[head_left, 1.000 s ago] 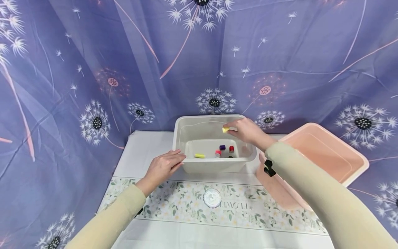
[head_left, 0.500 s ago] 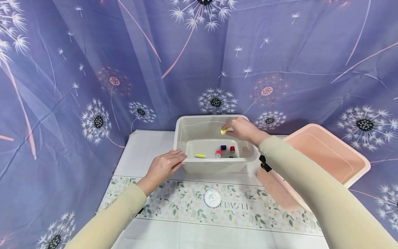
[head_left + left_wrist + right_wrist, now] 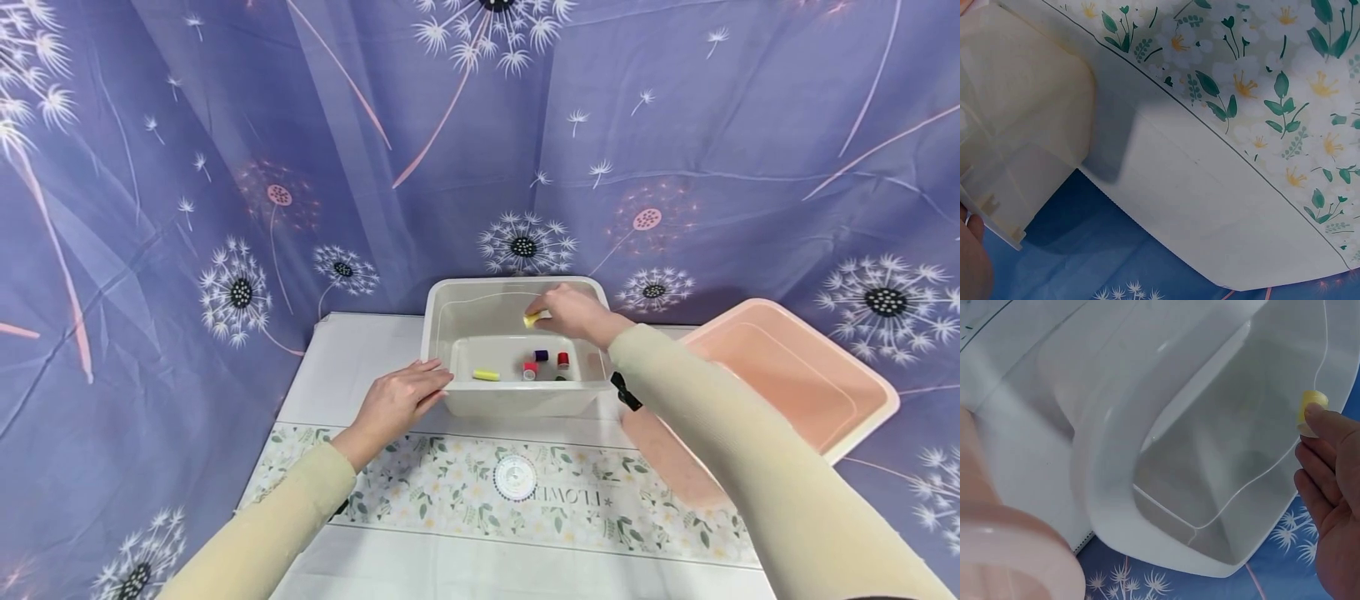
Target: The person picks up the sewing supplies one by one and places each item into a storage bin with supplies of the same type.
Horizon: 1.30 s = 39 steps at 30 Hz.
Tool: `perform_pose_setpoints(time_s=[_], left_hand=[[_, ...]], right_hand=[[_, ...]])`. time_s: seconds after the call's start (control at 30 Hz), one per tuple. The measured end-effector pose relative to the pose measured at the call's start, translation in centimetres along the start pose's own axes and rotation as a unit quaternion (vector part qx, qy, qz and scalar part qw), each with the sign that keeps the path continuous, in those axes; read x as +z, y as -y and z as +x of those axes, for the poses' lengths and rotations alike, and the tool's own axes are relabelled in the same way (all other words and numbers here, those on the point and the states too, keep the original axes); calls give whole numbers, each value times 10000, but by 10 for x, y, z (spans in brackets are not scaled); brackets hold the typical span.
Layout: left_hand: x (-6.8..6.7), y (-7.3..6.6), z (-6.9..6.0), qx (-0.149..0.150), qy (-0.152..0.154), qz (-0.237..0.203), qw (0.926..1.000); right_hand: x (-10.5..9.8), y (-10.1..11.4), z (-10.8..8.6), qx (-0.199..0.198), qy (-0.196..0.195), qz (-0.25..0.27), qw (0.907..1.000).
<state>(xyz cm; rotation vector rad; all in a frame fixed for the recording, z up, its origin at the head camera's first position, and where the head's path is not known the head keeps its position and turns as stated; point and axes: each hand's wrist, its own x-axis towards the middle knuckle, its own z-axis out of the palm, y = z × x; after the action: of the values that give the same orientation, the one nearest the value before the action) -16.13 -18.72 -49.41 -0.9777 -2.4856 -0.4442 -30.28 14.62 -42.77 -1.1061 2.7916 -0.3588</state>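
Note:
My right hand pinches a small yellow spool over the inside of the grey-white bin; in the right wrist view, thumb and fingers grip the yellow spool. My left hand rests with its fingers on the bin's near left rim corner. On the bin's floor lie a yellow stick-like piece at the left, and a pink spool, a purple spool and a red spool toward the right. A dark green thing is partly hidden by the near rim.
At the right, a pink bin stands tilted in view beside the grey-white one, partly covered by my right sleeve. A white table cover with a floral band lies beneath. A purple dandelion-print curtain hangs behind.
My right hand has moved a little to the left over the bin with the yellow spool in its grip. The left hand stays on the rim.

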Motion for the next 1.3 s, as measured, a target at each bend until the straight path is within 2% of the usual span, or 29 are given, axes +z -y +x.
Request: perform_pose_setpoints(time_s=[0.27,0.53,0.9,1.3], left_hand=[[1,-1,2,22,-19,-21,10000],[0,-2,2,-15,42,-5,10000],[-2,-2,1,-55,105,-14,9999],[0,-2,-1,-59,59,-83,9999]], right_hand=[[-2,4,-5,318,150,-75,9994],[-1,0,-16,323,197,-170,9991],[-7,0,-31,142,14,-295,9995],[-16,0,-48,231,26,-297,9993]])
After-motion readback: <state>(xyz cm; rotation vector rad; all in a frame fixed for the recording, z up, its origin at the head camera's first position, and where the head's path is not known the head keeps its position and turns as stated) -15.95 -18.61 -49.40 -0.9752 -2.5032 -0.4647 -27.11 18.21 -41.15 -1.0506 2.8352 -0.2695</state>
